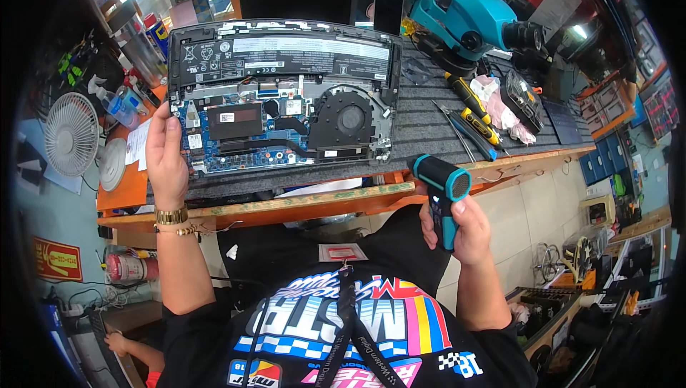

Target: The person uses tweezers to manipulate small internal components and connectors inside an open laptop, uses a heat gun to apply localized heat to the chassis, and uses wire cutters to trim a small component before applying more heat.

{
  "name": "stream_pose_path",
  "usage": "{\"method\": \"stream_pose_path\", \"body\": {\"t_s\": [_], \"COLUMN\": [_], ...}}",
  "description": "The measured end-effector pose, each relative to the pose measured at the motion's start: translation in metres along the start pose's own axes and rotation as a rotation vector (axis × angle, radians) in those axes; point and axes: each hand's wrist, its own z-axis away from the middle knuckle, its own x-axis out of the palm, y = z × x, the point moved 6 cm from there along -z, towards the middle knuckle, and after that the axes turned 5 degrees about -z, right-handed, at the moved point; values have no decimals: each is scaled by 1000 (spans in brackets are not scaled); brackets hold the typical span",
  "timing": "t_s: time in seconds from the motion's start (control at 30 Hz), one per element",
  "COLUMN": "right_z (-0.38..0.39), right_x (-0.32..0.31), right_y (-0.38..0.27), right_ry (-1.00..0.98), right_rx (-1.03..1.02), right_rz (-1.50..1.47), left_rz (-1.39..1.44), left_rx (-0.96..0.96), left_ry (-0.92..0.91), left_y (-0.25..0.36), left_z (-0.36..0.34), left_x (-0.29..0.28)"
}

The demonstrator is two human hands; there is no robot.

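An opened laptop base (246, 146) lies on the dark striped mat in front of me, its insides facing up. Its long black battery (300, 59) spans the far side, and a round cooling fan (350, 120) sits at the right above a blue circuit board. My left hand (168, 151) grips the laptop's left edge, with some of its fingers hidden. In my right hand (468, 234) is a black and teal handheld blower (443, 176), held by its handle near the bench's front edge, to the right of the laptop and apart from it.
A teal microscope (464, 13) stands at the back right. Screwdrivers (477, 109), blue-handled pliers (479, 141) and crumpled pink paper (504, 113) lie right of the laptop. At left are a white desk fan (71, 134) and bottles. Another person's hand (118, 344) shows at lower left.
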Motion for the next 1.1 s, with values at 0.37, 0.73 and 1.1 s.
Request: {"method": "stream_pose_path", "body": {"t_s": [0.37,0.73,1.1], "right_z": [4,0,4], "right_x": [-2,-3,-5], "right_y": [10,11,29], "right_ry": [72,77,8], "right_rx": [-39,-71,-21], "right_rz": [-6,-13,-101], "left_rz": [17,-5,10], "left_rx": [33,47,14], "left_ry": [-15,17,45], "left_y": [-2,1,-5], "left_z": [1,1,-3], "left_x": [-6,-1,-7]}}
